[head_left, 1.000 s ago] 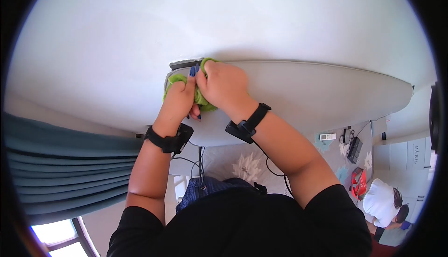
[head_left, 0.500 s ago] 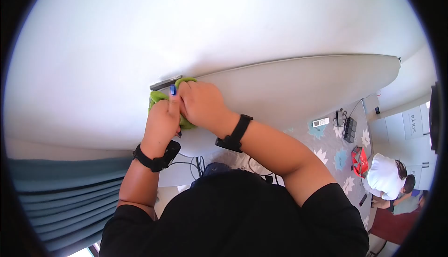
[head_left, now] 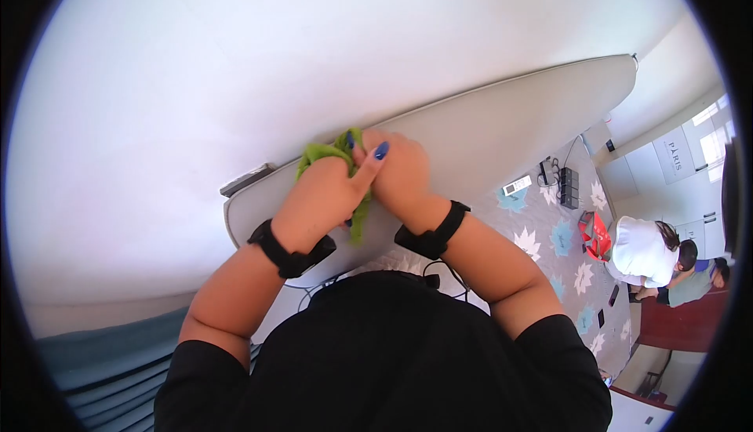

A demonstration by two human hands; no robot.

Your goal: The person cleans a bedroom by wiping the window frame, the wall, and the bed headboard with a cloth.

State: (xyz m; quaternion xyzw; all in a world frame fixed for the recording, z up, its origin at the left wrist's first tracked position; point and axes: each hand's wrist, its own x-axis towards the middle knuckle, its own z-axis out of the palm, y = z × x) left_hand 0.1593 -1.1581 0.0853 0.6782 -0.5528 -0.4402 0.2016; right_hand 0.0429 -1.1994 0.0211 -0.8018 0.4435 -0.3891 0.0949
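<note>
A green cloth (head_left: 315,152) is bunched between my two hands, in front of the beige padded headboard (head_left: 510,118). My left hand (head_left: 320,201) is closed around its left part, the thumb pointing towards the other hand. Beside it, my right hand (head_left: 400,169) grips the cloth from the right, its outline slightly blurred. Blue nail polish shows on the fingertips. A loose end of cloth hangs below the fingers. Whether the cloth touches the headboard, I cannot tell.
A grey-topped dark block (head_left: 247,179) sits at the headboard's upper left edge. On the patterned bedspread (head_left: 541,220) lie a white remote (head_left: 517,186), a black power strip (head_left: 569,187) and a red bag (head_left: 594,236). Two people are at far right; a blue-green curtain (head_left: 118,353) hangs lower left.
Both hands have moved right with the cloth, away from the dark block at the headboard's edge. The cloth is now more bunched up, and the view has tilted.
</note>
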